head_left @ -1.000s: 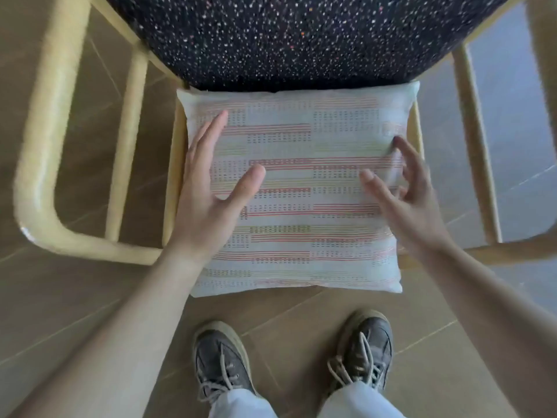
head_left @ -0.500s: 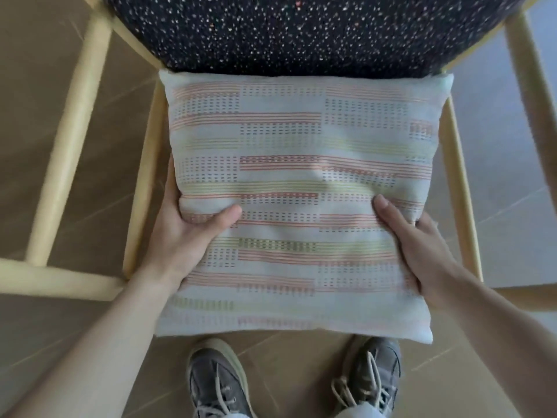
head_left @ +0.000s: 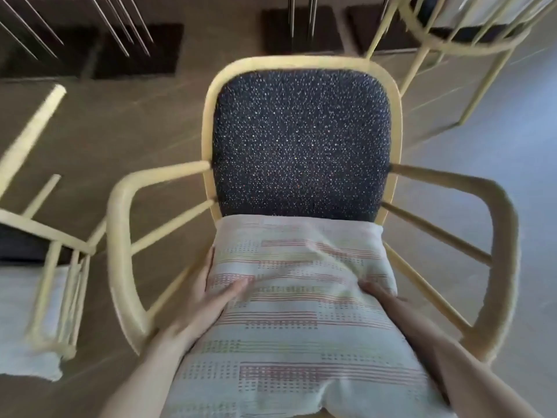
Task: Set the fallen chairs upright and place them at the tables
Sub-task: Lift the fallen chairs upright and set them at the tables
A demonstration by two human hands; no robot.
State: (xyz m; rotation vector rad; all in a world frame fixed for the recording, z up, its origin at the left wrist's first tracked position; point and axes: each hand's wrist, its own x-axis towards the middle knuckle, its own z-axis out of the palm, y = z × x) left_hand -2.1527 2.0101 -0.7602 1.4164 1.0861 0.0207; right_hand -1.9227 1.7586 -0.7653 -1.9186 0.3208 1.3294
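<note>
Head cam: view's swung up since half a second back, so the whole chair (head_left: 301,140) shows now, upright, dark speckled back beyond the fingers. The pillow (head_left: 301,312) sits on its seat. Left hand (head_left: 208,303) and right hand (head_left: 379,294) are clamped on the pillow's side edges, thumbs on top, same grip as before. More chairs sit at far left (head_left: 39,236) and top right (head_left: 464,31).

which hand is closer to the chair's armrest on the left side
Left. The left hand grips the cushion's left edge, right beside the left armrest; the right hand holds the cushion's opposite side, across the seat.
</note>
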